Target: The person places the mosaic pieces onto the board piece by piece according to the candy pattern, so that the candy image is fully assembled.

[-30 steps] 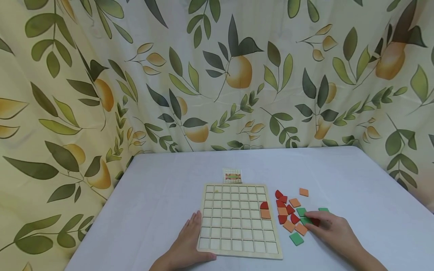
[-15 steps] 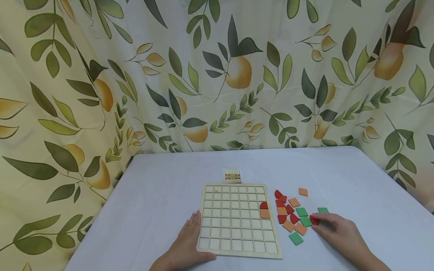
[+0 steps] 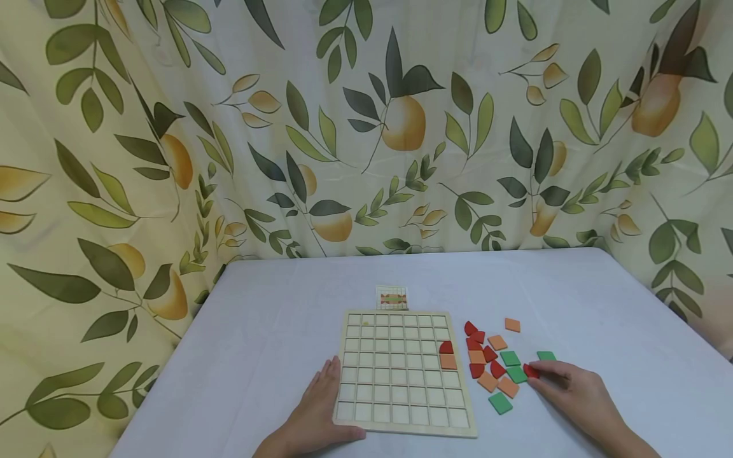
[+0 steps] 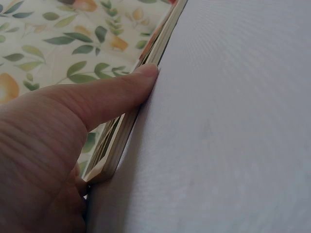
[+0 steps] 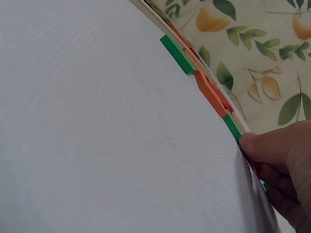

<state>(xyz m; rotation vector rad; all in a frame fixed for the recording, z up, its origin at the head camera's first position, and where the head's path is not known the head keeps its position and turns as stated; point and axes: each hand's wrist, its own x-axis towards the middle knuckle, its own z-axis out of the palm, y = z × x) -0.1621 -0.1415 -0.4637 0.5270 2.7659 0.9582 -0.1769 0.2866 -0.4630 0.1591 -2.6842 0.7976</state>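
Observation:
A wooden grid board (image 3: pixel 403 427) lies flat on the table, with a red quarter-circle tile (image 3: pixel 446 348) and an orange square tile (image 3: pixel 448 362) set in its right-hand column. My left hand (image 3: pixel 317 410) steadies the board's near left corner, fingers straight along the left side. In the left wrist view its thumb (image 4: pixel 116 92) presses the near edge. To the right of the board, my right hand (image 3: pixel 575 388) pinches another red tile (image 3: pixel 530 370) between thumb and fingers, low over the cloth beside a green square tile (image 3: pixel 517 374). The fingers partly hide that red tile.
Several loose red, orange and green tiles (image 3: pixel 497 342) lie between the board and my right hand. A small pattern card (image 3: pixel 392 298) touches the board's far edge. Behind the white-clothed table (image 3: pixel 286 305) hangs a leaf-and-fruit print curtain (image 3: pixel 366 127).
My right hand has shifted slightly right, away from the green tile, and the red tile now shows at its fingertips. The left hand and the board have stayed put.

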